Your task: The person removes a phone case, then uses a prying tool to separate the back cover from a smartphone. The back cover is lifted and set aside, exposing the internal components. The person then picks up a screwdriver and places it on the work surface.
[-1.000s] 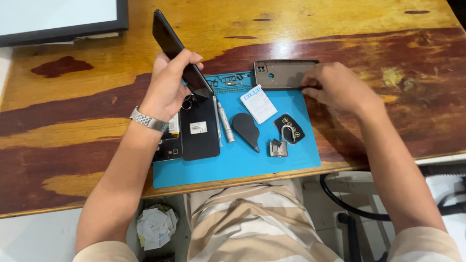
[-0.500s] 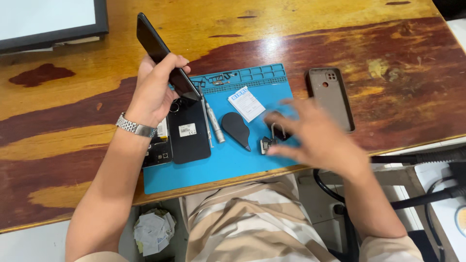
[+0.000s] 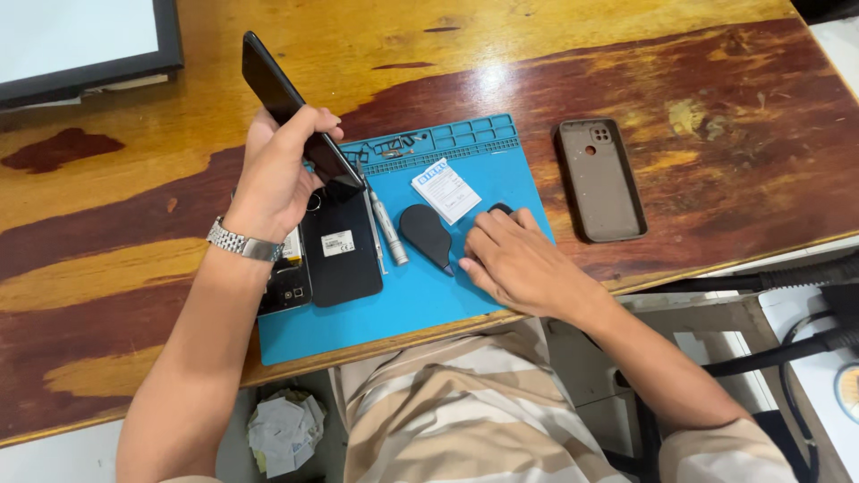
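My left hand (image 3: 282, 170) grips a black phone screen panel (image 3: 300, 121), tilted up over the opened phone body (image 3: 340, 246) that lies on a blue repair mat (image 3: 420, 304). My right hand (image 3: 510, 259) rests palm down on the mat's right part, covering small dark parts; one dark piece (image 3: 501, 208) peeks out at the fingertips. A black teardrop-shaped pick (image 3: 426, 233), a silver pen-shaped tool (image 3: 388, 228) and a small white card (image 3: 446, 190) lie between the hands. Whether the right hand's fingers grip anything is hidden.
A brown phone case (image 3: 599, 179) lies face down on the wooden table (image 3: 626, 63), right of the mat. A dark-framed board (image 3: 85, 45) sits at the far left corner. Crumpled paper (image 3: 284, 429) lies on the floor, and black cables (image 3: 805, 304) run at the right.
My right hand let go of the brown case on the table, came back to the mat and settled over the small dark parts. My left hand kept holding the screen panel up.
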`<state>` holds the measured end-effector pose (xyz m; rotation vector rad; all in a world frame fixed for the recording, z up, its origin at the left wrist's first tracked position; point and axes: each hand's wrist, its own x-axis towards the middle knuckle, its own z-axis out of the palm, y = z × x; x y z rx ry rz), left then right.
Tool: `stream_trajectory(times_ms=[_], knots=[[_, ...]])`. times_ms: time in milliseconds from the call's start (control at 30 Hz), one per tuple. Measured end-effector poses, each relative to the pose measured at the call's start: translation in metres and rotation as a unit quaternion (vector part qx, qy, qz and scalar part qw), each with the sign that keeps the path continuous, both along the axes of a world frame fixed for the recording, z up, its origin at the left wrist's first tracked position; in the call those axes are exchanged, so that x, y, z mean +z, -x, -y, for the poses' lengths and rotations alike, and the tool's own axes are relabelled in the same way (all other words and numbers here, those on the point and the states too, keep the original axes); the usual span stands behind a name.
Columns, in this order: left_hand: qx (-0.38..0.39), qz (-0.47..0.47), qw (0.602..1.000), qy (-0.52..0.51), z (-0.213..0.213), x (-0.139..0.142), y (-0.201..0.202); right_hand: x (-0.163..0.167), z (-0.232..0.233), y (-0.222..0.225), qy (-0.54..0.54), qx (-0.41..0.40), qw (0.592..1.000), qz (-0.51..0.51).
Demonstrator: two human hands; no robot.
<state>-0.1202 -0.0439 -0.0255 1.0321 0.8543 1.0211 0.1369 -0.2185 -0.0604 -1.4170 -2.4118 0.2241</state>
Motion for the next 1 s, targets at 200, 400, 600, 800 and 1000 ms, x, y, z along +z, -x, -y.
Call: stream_trajectory(times_ms=[200, 400, 600, 800, 1000], knots=[[0.001, 0.009, 1.0, -0.009, -0.001, 0.001, 0.001, 0.014, -0.016, -0.031, -0.012, -0.096, 0.995, -0.04], [0.019, -0.002, 1.0, -0.019, -0.005, -0.001, -0.003, 0.051, -0.053, -0.064, 0.09, -0.197, 0.972, 0.089], [0.081, -0.13, 0.974, -0.169, -0.016, 0.002, 0.007, 0.075, -0.121, -0.045, 0.056, -0.087, 0.991, 0.081], [0.144, -0.339, 0.896, -0.248, -0.029, 0.023, 0.046, 0.062, -0.18, 0.019, 0.158, -0.052, 0.986, 0.025], [0.178, -0.505, 0.815, -0.223, -0.031, 0.033, 0.06, 0.051, -0.215, 0.091, 0.158, 0.053, 0.985, -0.033]])
